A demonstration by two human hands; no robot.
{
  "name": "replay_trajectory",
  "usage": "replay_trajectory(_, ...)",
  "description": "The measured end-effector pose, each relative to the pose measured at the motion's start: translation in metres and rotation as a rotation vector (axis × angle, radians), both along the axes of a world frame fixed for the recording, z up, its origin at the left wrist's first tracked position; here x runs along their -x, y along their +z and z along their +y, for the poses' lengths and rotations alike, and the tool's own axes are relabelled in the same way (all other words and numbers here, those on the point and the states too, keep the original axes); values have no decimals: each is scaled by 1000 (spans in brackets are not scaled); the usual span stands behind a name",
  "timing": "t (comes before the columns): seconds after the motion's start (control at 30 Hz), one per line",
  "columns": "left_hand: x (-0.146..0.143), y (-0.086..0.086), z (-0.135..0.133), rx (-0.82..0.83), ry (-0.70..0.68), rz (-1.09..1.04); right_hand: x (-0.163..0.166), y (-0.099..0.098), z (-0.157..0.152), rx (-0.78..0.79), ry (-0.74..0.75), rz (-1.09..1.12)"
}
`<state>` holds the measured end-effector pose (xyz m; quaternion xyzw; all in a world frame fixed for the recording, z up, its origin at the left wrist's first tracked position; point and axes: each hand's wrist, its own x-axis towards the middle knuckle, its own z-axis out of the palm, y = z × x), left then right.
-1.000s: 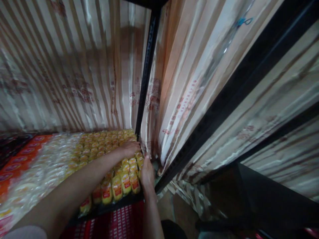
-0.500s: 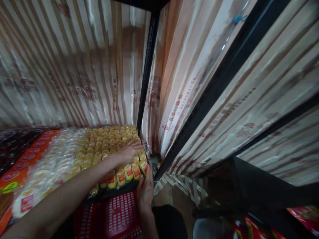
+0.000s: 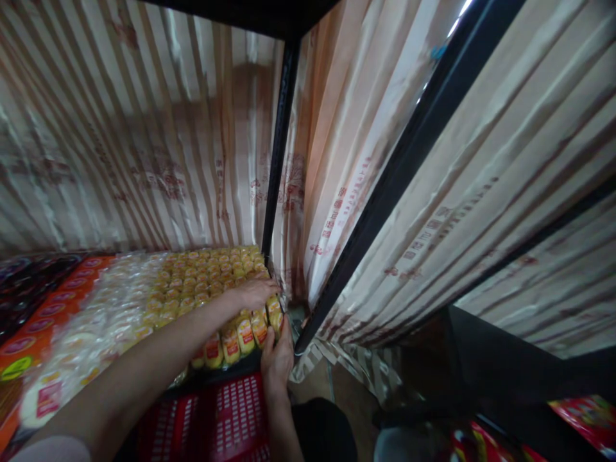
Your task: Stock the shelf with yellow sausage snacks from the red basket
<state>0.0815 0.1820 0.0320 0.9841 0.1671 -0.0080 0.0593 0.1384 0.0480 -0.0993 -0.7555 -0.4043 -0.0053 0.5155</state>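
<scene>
Both hands (image 3: 269,321) against yellow packets (image 3: 231,346)

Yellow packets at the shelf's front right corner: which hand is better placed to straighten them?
Probably the right hand: it is already against the front-row yellow packets at that corner. The left hand lies flat on rows farther back.

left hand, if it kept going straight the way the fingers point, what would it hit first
The left hand lies on the yellow packets, fingers pointing right toward the shelf corner. Going straight on, it would likely meet the black upright post or the striped sheet just behind it; depth is unclear.
</scene>
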Motion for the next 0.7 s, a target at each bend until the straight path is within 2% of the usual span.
replay_trajectory(0.2, -1, -5, 8, -4, -32, 23, -1, 8, 3, -73, 32, 142)
replay_trajectory(0.4, 0, -5, 9, 21, 13, 49, 2, 12, 5, -72, 57, 273)
replay_trajectory(0.57, 3, -1, 9, 21, -6, 73, -2, 12, 9, -57, 89, 234)
replay_trajectory(0.7, 0, -4, 14, 9, -30, 52, -9, 12, 14, 0, 131, 159)
